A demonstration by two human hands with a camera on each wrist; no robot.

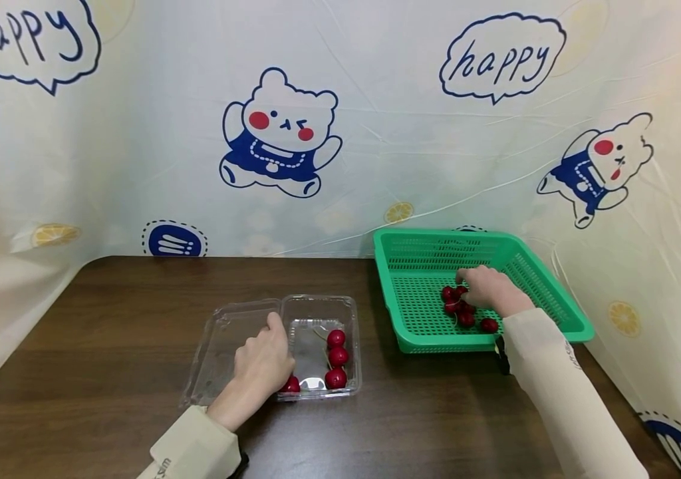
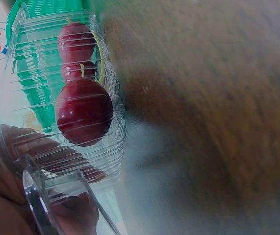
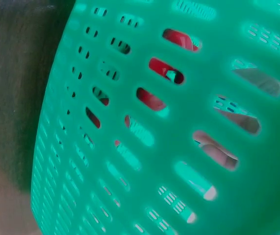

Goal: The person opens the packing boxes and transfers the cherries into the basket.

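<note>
A clear plastic box (image 1: 349, 392) lies on the table with its lid (image 1: 221, 339) folded out to the left. Three dark red cherries (image 1: 337, 357) line its right side; another cherry (image 1: 290, 384) peeks out beside my left hand (image 1: 263, 359). That hand grips the box near the fold between lid and tray, its fingers partly seen through the plastic in the left wrist view. Over in the green basket (image 1: 403, 326), my right hand (image 1: 490, 287) reaches down to a cluster of cherries (image 1: 465, 318), finger and thumb apart above them. The basket wall (image 3: 144, 196) hides most of it in the right wrist view.
The brown wooden table (image 1: 125, 319) carries both containers, the basket standing to the right of the box. A single cherry (image 1: 489, 325) lies apart from the cluster, near the basket's front wall. Behind the table hangs a printed curtain (image 1: 376, 146).
</note>
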